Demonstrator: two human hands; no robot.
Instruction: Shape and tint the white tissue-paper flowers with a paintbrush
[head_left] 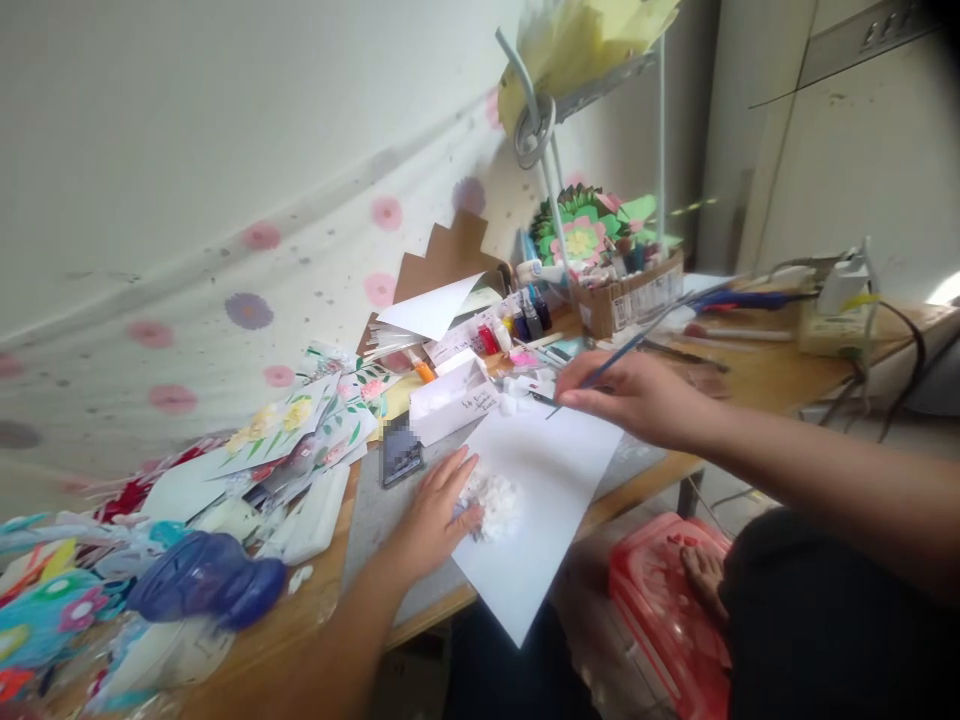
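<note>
A white sheet of paper (551, 500) lies at an angle on the table, its near corner sticking out past the edge. On it sits a white ruffled, flower-like cluster (493, 508). My left hand (442, 498) rests at the sheet's left side with fingers stretched out, the thumb against the cluster. Held between the closed fingers of my right hand (626, 392) is a thin blue paintbrush (626, 350), its tip slanting down over the sheet's far part. Small white pieces (517, 393) lie just beyond that tip.
Left of the sheet are a phone (401, 450) and a white paper box (454, 400). Floral cards (292, 425) and a blue-purple plastic item (206, 578) cover the left side. Behind stand paint bottles (529, 318) and a cardboard box (630, 295). A red stool (652, 600) is below.
</note>
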